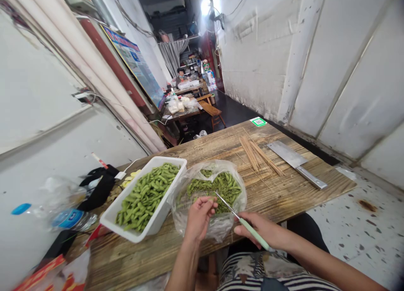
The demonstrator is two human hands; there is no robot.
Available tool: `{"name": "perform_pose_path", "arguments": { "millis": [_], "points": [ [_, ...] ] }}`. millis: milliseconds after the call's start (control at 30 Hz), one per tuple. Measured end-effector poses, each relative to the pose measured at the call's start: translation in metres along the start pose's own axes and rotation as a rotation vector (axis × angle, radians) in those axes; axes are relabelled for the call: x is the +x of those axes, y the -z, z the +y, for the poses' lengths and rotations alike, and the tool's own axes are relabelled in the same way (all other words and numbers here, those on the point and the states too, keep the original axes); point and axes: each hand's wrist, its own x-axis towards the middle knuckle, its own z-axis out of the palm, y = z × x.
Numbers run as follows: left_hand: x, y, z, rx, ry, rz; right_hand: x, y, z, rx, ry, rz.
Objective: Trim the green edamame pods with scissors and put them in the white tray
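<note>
Bag [180, 213] of pods [227, 188] at table's [284, 194] near edge; left hand [198, 217] pinched shut above, right hand [268, 233] gripping blade [241, 221].

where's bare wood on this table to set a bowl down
Bare wood lies right of the bag, between it and the cleaver, in front of the skewers. Another patch runs along the near edge before the white tray. The left end is crowded: bottle, black cloth, packets.

The tray [159, 219] is parked just left of the bag [182, 215] on the table [284, 194]. The skewers [259, 156] are laid behind the bag, cleaver [295, 162] set right of them.
</note>
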Motion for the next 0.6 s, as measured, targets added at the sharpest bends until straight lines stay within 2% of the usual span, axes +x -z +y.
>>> {"name": "perform_pose_path", "arguments": {
  "millis": [133,233,367,600],
  "points": [
    [-0.001,0.004,-0.002,0.190,-0.078,0.005,0.000,0.002,-0.004,-0.101,0.050,0.025],
    [-0.002,0.004,-0.003,0.296,-0.070,-0.058,0.001,0.005,-0.004,-0.144,0.067,0.047],
    [-0.004,0.002,-0.003,0.329,-0.033,-0.124,0.003,0.008,-0.001,-0.142,0.092,0.027],
    [-0.004,0.005,-0.002,0.314,-0.020,-0.145,0.007,0.011,-0.001,-0.248,0.061,0.036]
  ]
}}
